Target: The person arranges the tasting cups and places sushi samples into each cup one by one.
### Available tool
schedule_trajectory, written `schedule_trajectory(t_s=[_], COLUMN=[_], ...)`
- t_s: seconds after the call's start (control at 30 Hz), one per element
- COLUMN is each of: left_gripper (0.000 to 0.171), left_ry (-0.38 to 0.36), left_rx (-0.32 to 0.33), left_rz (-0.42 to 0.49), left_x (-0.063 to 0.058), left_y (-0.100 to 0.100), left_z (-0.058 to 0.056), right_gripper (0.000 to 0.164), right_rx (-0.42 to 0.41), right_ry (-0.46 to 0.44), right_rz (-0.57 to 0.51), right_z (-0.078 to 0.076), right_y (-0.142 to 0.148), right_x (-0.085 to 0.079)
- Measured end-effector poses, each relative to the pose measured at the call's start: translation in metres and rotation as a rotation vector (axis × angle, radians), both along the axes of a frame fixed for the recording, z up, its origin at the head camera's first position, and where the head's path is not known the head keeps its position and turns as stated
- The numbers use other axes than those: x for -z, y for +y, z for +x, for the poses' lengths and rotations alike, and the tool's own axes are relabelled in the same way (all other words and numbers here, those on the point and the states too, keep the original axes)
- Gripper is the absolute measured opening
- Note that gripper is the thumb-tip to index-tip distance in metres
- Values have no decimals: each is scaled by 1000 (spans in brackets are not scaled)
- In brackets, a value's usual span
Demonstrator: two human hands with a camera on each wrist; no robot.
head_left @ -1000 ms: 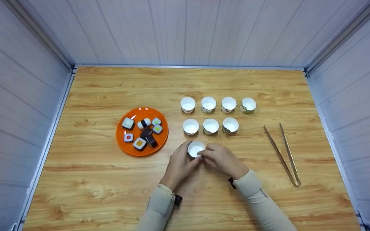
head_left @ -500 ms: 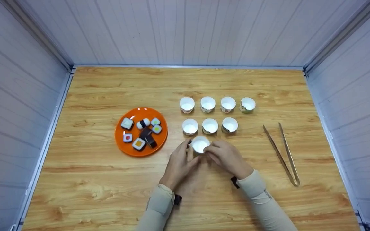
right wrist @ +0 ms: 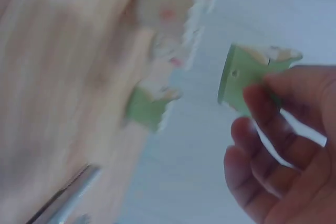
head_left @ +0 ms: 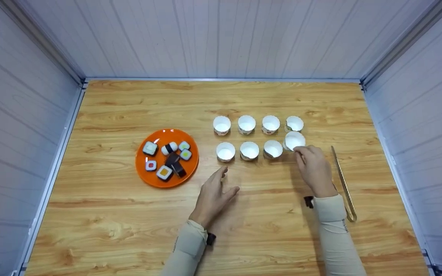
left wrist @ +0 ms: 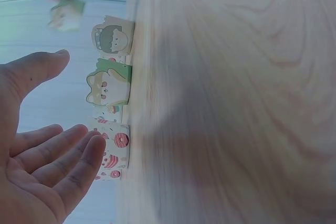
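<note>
My right hand [head_left: 315,168] pinches the near rim of a green paper cup [head_left: 294,140] between thumb and fingers. In the right wrist view this cup [right wrist: 247,74] is off the table, with its printed green side showing. It is at the right end of the front row, beside a paper cup [head_left: 272,149] and just in front of the back row's rightmost cup [head_left: 294,124]. My left hand [head_left: 213,195] is by the table, fingers and thumb spread, holding nothing. The cup nearest it is the front row's leftmost one [head_left: 225,151].
An orange plate [head_left: 142,174] with several sushi pieces [head_left: 164,172] stands at left. Metal tongs [head_left: 343,184] lie at right, partly covered by the right forearm. Several white-lined cups [head_left: 246,124] form two rows. Pale panel walls [head_left: 221,42] enclose the back and sides of the wooden table [head_left: 129,237].
My right hand has lifted the paper cup from between both hands and carried it right and away to the front row's right end. The left hand has let go of it and stays put.
</note>
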State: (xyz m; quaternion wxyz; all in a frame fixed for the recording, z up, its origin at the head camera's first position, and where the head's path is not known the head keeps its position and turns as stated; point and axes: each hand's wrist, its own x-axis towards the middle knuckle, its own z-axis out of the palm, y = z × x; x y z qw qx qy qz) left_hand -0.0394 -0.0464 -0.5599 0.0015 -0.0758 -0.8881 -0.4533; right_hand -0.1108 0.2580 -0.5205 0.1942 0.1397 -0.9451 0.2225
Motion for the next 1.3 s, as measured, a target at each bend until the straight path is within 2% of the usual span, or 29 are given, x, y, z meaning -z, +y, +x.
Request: schedule_trajectory(t_s=[0.17,0.47,0.63,0.83,0.97,1.07,1.17,1.3], left_gripper=[71,71,71,70,70,69,67,62], left_ry=[-6,-29,-7,-27,-40,-23,19,115], left_rx=[6,4,7,10,14,23,33,44], left_rz=[4,13,9,17,31,35,21,-22], left_x=[0,0,0,-1,-5,-11,-19,-31], left_y=[-1,-1,-1,-1,-1,-3,-4,-5], left_z=[0,1,1,1,2,4,8,12], right_gripper=[9,15,17,20,22,19,16,14], right_rx=[85,137,134,135,132,109,69,1], right_ry=[-111,-309,-351,-359,-307,-201,-84,28], right_rz=[11,-3,-12,6,18,1,-25,-37], right_z=[-3,-6,-6,-3,4,10,17,26], right_y=[8,14,15,15,10,2,-7,-15], right_x=[16,33,35,32,18,6,-3,-12])
